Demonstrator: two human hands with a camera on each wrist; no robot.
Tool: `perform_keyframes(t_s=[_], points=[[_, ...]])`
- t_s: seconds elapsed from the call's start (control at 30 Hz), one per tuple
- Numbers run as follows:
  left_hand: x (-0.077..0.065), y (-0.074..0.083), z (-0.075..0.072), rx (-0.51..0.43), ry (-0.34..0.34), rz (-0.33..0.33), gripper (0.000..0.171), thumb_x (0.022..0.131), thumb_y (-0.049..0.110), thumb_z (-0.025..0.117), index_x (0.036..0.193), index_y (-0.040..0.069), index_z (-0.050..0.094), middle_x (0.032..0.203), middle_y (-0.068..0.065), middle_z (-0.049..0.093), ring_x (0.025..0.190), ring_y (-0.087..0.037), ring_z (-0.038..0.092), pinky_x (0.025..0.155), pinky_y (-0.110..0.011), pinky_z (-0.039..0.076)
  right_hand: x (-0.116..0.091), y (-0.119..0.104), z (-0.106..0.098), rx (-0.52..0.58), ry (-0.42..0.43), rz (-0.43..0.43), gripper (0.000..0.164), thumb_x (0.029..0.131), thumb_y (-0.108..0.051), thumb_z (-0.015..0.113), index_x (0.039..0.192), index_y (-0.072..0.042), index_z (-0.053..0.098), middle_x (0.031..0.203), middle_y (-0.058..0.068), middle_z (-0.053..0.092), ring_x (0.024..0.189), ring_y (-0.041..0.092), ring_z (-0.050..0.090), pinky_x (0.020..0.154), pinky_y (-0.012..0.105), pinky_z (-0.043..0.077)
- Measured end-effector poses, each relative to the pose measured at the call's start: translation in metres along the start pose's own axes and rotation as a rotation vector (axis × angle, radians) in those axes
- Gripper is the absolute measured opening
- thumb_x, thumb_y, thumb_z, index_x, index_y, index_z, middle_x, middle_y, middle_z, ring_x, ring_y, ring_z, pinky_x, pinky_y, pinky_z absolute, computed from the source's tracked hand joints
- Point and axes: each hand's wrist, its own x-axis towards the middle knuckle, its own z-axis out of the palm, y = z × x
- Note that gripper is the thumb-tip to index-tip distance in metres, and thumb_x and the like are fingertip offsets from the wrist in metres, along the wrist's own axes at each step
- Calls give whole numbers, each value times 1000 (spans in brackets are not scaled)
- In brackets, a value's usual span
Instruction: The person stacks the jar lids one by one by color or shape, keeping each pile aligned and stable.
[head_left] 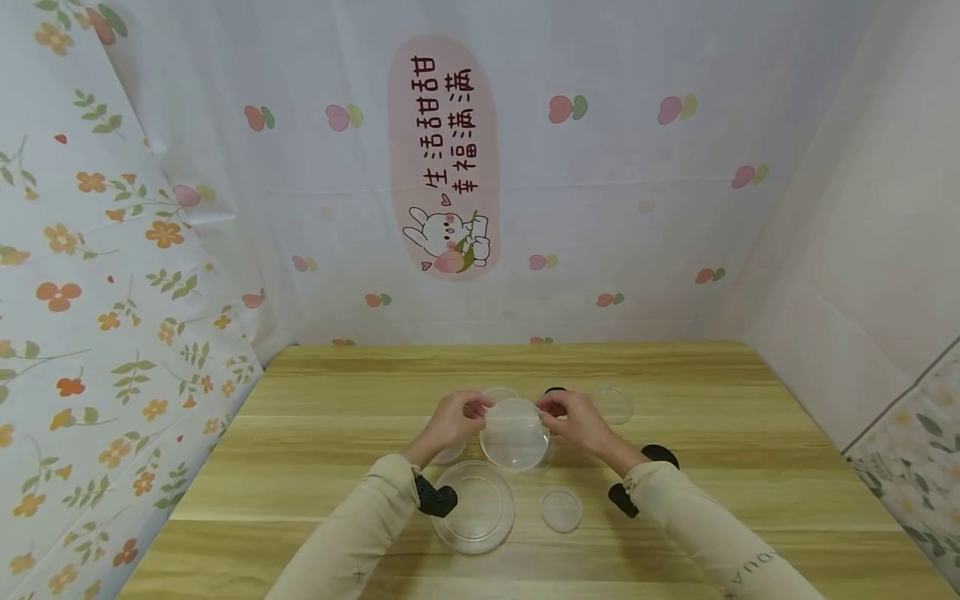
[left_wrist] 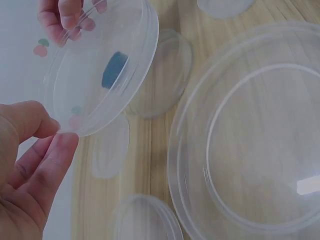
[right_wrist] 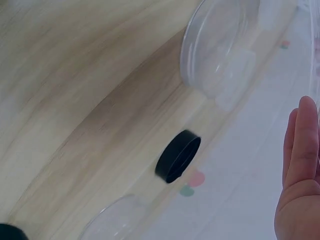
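Both hands hold a clear round plastic petri dish [head_left: 514, 435] tilted up over the table. My left hand [head_left: 452, 419] pinches its rim between thumb and fingertips, as the left wrist view shows closely at the dish wall [left_wrist: 145, 65]. On the opposite side my right hand [head_left: 573, 419] holds the rim with thumb and fingers; in the right wrist view its straight-looking fingers [right_wrist: 304, 140] lie along the dish's edge. A larger clear dish [head_left: 474, 510] lies in front of the left hand, and a small one [head_left: 561, 510] sits to its right.
More clear dishes lie around: one beside the left hand [head_left: 450, 453], one at the back right [head_left: 613, 406], and others partly hidden behind the held dish. A black ring-shaped cap [right_wrist: 177, 157] stands behind the right hand. A patterned cloth [head_left: 637, 208] backs the wooden table [head_left: 300, 467].
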Motion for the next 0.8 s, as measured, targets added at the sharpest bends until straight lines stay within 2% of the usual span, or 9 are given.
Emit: perform_keyframes(t_s=[0.13, 0.33, 0.53, 0.8], points=[[-5, -5, -5, 21, 28, 17, 20, 79, -6, 55, 97, -4, 63, 81, -12, 60, 71, -19, 57, 59, -24, 48, 3, -2, 7, -14, -7, -30, 12, 82, 2, 56, 91, 7, 61, 79, 12, 60, 69, 23, 61, 52, 21, 49], [-14, -12, -12, -17, -9, 28, 15, 80, -6, 56, 93, -6, 63, 78, -11, 60, 66, -19, 56, 49, -21, 48, 3, -5, 22, -66, -40, -71, 11, 81, 2, 57, 90, 5, 62, 81, 9, 61, 69, 18, 59, 53, 19, 47], [-22, -17, -19, 27, -53, 43, 16, 75, -10, 55, 89, -9, 63, 77, -16, 60, 66, -20, 56, 53, -21, 47, 4, -5, 37, -56, -65, -104, 9, 79, 4, 57, 87, 7, 61, 76, 8, 62, 66, 14, 59, 52, 18, 47], [-31, -23, -21, 76, -87, 1, 23, 68, -12, 53, 88, -9, 64, 76, -17, 60, 66, -16, 53, 58, -21, 45, 2, -9, 51, -28, -148, -72, 9, 78, 5, 57, 86, 8, 60, 73, 4, 59, 66, 10, 55, 58, 21, 47]])
